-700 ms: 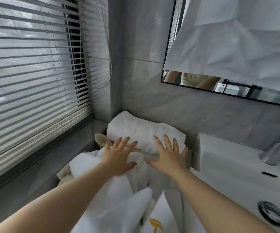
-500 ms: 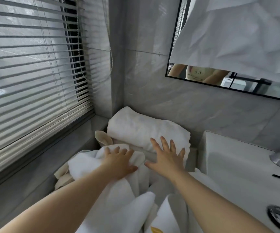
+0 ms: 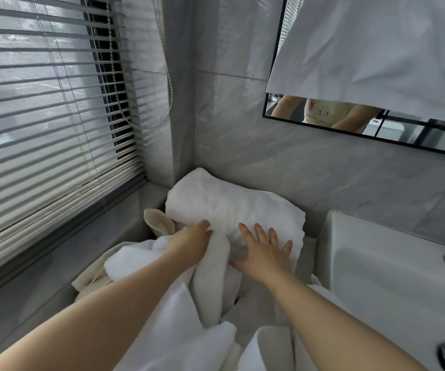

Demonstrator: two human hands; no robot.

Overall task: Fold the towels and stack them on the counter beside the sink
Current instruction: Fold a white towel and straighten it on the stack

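- Head view: the left hand point(image 3: 190, 246) curls into the loose white towel point(image 3: 168, 303), gripping a fold.
- The right hand point(image 3: 263, 254) lies flat, fingers spread, on the folded towel point(image 3: 229, 204) just beyond both hands; the sink point(image 3: 376, 253) is to its right.

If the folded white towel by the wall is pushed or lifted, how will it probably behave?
The folded towel looks thick and soft with rounded edges, so it would likely sag if lifted by one end. Lying broad and flat, it should slide when pushed, not roll or tip.
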